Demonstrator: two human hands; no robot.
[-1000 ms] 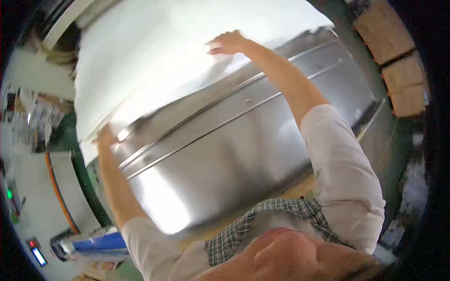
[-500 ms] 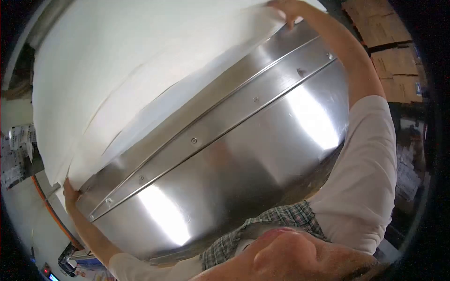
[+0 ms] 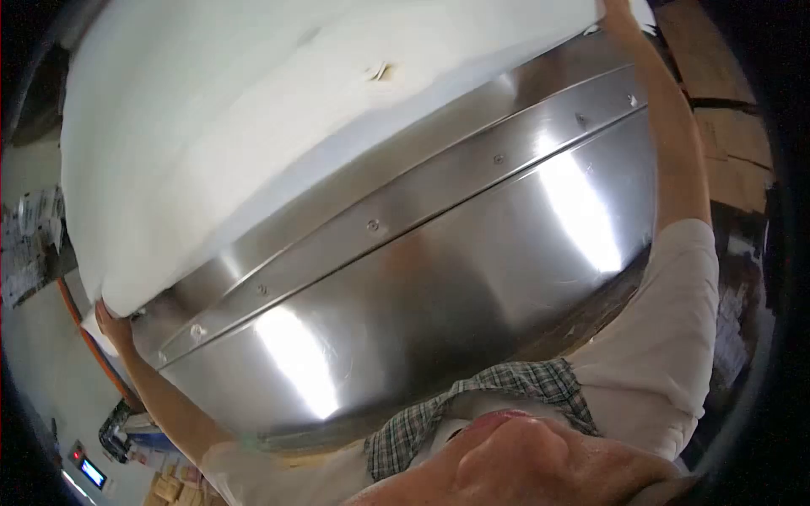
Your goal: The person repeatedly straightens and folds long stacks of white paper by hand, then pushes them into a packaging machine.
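Observation:
A large white sheet of cloth (image 3: 253,110) spreads over the upper part of the view, with a small brownish mark near its front edge. Below it runs a shiny steel panel (image 3: 422,278) with a seam and several screws. At the sheet's lower left corner, my left hand (image 3: 114,325) has its fingers closed on the edge. My right arm reaches up to the sheet's right corner, where my right hand (image 3: 618,15) is cut off by the top of the frame and its fingers are hidden.
Cardboard boxes (image 3: 734,152) stand at the right edge. On the left are papers (image 3: 34,236), an orange hose (image 3: 84,337) and a small lit display (image 3: 93,474). A blue item lies at the lower left.
Both arms have spread apart: my right hand has moved up and right, my left hand outward to the left corner. The sheet's front edge looks smoother and its folds have gone.

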